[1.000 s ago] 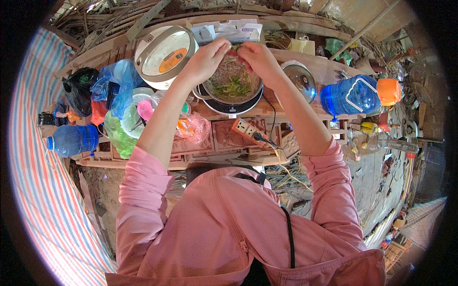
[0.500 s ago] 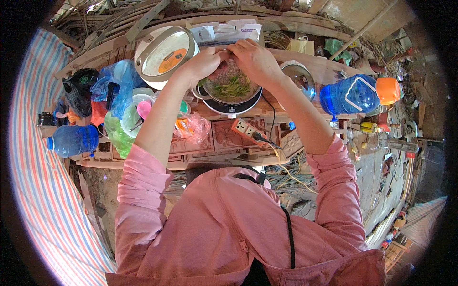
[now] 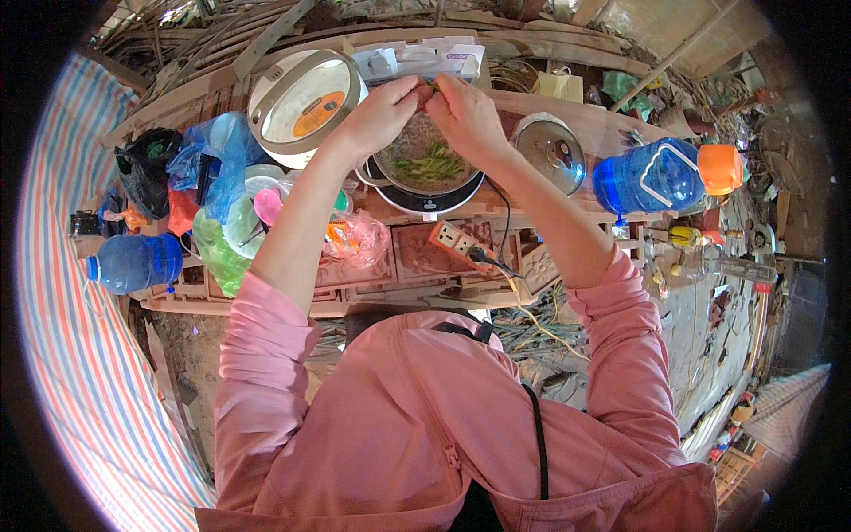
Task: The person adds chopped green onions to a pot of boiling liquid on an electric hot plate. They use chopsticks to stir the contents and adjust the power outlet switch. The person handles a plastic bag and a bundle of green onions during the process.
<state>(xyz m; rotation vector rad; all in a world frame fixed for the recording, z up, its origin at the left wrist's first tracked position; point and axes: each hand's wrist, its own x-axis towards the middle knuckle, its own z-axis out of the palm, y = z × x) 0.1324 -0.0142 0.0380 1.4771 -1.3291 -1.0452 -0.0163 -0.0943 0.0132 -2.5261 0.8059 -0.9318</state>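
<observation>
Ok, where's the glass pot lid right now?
In the head view, the glass pot lid lies upper right of centre, on the wooden table between the pot and the blue water jug.

Greens (image 3: 430,167) lie in the pot (image 3: 425,189) on the hot plate (image 3: 429,203); rice cooker (image 3: 306,111) left, pot lid (image 3: 545,152) right, water jug (image 3: 651,177) beyond.

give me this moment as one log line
left hand, right hand: close together, pinching green piece | pot: below hands, on black-topped cooker, greens inside | glass lid: right of pot
</observation>
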